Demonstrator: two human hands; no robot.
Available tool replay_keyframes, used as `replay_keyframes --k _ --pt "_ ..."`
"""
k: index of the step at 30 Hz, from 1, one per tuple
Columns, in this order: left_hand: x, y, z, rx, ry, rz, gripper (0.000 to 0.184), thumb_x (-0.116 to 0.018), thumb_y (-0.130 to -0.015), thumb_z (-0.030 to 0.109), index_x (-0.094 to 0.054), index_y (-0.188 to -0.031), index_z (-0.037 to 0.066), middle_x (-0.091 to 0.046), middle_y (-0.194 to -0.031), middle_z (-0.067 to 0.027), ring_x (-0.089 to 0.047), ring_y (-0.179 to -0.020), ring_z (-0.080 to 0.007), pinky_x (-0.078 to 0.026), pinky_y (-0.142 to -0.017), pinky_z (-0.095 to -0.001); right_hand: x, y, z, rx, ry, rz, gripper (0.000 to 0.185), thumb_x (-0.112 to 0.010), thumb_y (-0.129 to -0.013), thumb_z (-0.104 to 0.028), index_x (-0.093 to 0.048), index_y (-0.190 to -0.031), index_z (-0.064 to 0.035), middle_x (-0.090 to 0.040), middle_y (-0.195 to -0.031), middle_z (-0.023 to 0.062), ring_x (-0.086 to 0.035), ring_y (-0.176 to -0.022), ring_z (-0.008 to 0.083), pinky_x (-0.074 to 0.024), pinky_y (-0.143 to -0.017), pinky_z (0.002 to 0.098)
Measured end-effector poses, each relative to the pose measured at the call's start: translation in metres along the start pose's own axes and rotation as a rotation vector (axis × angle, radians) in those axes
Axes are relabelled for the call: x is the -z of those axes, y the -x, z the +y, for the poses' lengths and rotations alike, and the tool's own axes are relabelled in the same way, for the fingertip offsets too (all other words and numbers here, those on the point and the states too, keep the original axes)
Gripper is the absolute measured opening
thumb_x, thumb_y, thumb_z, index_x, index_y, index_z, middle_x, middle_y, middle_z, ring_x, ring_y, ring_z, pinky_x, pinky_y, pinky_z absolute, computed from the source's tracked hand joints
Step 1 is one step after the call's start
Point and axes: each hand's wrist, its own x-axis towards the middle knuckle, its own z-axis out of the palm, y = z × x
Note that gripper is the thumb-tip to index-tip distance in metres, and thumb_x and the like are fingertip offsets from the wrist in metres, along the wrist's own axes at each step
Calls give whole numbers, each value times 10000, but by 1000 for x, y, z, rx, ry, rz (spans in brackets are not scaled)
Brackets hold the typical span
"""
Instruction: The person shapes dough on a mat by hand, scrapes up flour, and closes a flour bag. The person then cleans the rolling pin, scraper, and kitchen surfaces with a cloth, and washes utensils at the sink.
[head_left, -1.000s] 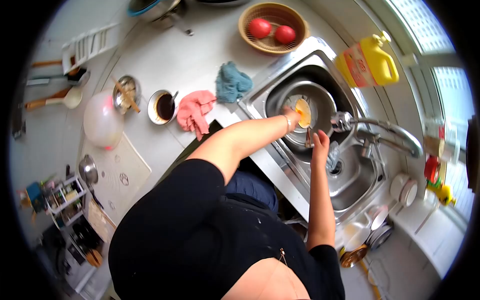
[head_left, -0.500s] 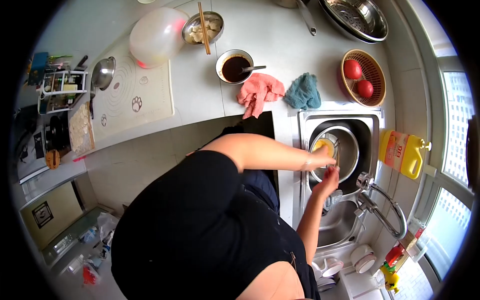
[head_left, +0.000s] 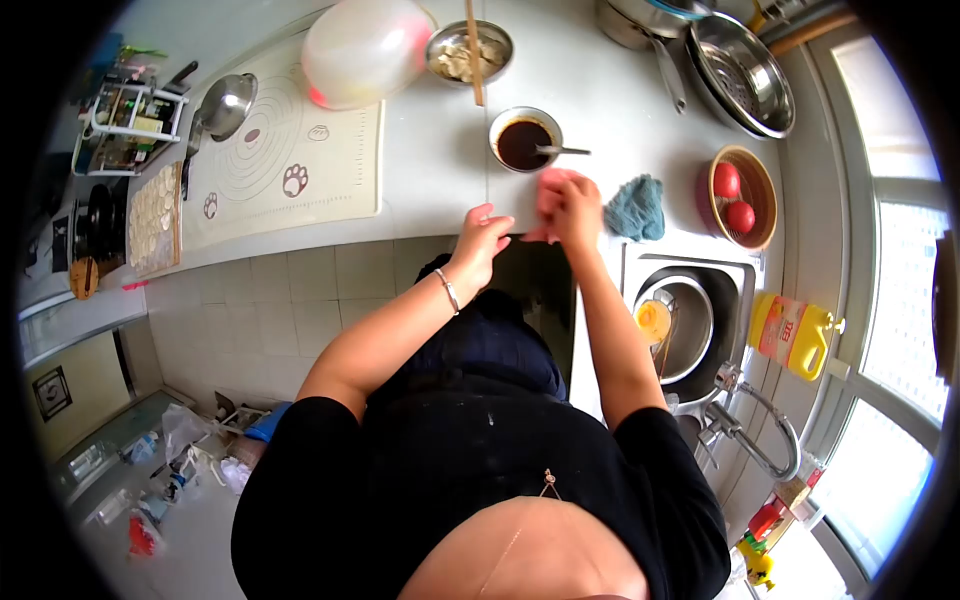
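At the counter's front edge, my right hand (head_left: 573,212) is closed on a pink cloth (head_left: 552,190), which is bunched up and partly hidden by the fingers. A short way to its left, my left hand (head_left: 482,242) is raised with the fingers apart and slightly bent, holding nothing. A teal cloth (head_left: 635,208) lies crumpled to the right of my right hand. Just behind the pink cloth stands a bowl of dark sauce (head_left: 524,140) with a spoon (head_left: 562,150) in it.
The sink (head_left: 637,262) holds a metal basin (head_left: 693,345) with a yellow-toned cup (head_left: 653,322). A basket (head_left: 768,205) with two tomatoes, a yellow jug (head_left: 792,337) and a faucet (head_left: 760,440) are at right. A metal bowl with chopsticks (head_left: 474,60) stands behind; a baking mat (head_left: 345,180) lies left.
Both hands have left the sink and moved left to the counter edge. My right hand has taken hold of the pink cloth. The view has shifted, and the cup remains in the basin.
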Motion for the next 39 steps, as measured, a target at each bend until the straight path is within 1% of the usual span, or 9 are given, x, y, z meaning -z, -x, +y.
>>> replay_keyframes --k 5,8,14,21,25,29,32,33,39 --pt "26 -14 19 25 39 -84 549 -640 -805 105 -384 -1283 23 -515 -1067 -89 -518 -942 -160 -443 -853 -336 64 14 33 -103 276 55 285 -598 -725 -173 -670 -999 -143 -570 -1152 122 -502 -1086 349 -363 -962 474" --pt "47 -22 30 63 28 -93 519 -626 -804 120 -406 -1264 18 -510 -1065 -79 -518 -933 -143 -442 -841 -325 42 25 50 -214 568 -22 531 -663 -711 -284 -567 -1224 -181 -377 -1392 156 -325 -1287 390 -256 -1083 468" --pt "93 -31 54 108 92 -112 486 -618 -798 94 -420 -1236 22 -544 -970 -34 -526 -896 -122 -434 -821 -295 -19 48 -35 35 296 -243 557 -636 -681 -8 -571 -1220 -136 -414 -1370 145 -346 -1265 422 -342 -1022 494" --pt "146 -34 79 -123 181 145 523 -637 -809 104 -404 -1271 31 -482 -1132 -113 -492 -1011 -164 -424 -870 -304 -126 -35 -187 301 146 -410 476 -615 -748 -119 -565 -1213 -202 -463 -1333 42 -378 -1244 386 -358 -960 510" --pt "157 -30 92 -286 234 312 545 -636 -806 104 -395 -1287 21 -467 -1173 -128 -459 -1083 -186 -398 -933 -309 -130 -44 -169 442 -60 -565 385 -626 -689 -49 -651 -1058 -157 -545 -1233 67 -475 -1130 363 -433 -895 389" --pt "137 -46 75 -430 104 270 631 -636 -778 72 -362 -1346 43 -394 -1310 -162 -357 -1246 -251 -338 -1010 -346 -93 -45 -161 -603 -1117 -939 478 -595 -807 -56 -478 -1270 -34 -509 -1298 110 -493 -1177 262 -430 -945 346" --pt "106 -35 68 -415 -73 232 732 -600 -793 27 -235 -1428 16 -424 -1241 -128 -469 -1095 -218 -416 -903 -298 -71 -38 -179 -495 -1649 -940 561 -553 -895 -113 -303 -1391 -34 -467 -1321 99 -547 -1087 187 -474 -863 267" --pt "100 -33 67 -408 -4 165 746 -588 -802 15 -202 -1441 14 -440 -1192 -110 -508 -1015 -198 -441 -853 -280 -61 -29 -180 -667 -1411 -903 538 -560 -896 -130 -327 -1371 -38 -475 -1303 104 -524 -1122 196 -431 -939 304" --pt "88 14 87 -389 -34 -14 742 -519 -853 16 -115 -1471 93 -450 -1021 -60 -516 -838 -158 -479 -733 -259 -51 -23 -181 -628 -1433 -824 332 -540 -864 -62 -467 -1187 -47 -592 -1043 66 -590 -879 138 -494 -753 250"
